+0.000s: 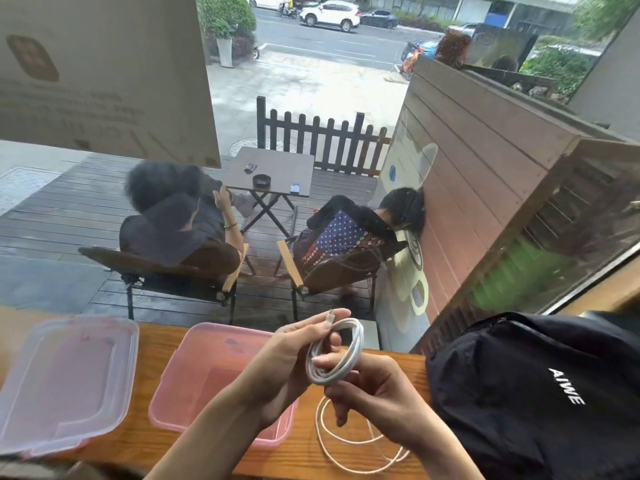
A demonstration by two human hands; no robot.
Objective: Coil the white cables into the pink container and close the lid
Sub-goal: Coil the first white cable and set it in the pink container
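Both hands hold a coiled white cable [349,355] above the wooden counter. My left hand [294,362] pinches the coil's top, with the plug end sticking up between thumb and finger. My right hand [374,389] grips the coil's lower side. A second white cable [332,441] lies loosely looped on the counter under my right hand. The pink container [194,379] stands open and looks empty, partly hidden by my left forearm. Its clear lid [65,379] lies flat to the left of it.
A black backpack [540,393] fills the counter's right end, close to my right arm. The wooden counter [145,441] runs along a window. Outside, two people sit in chairs by a small table [273,171].
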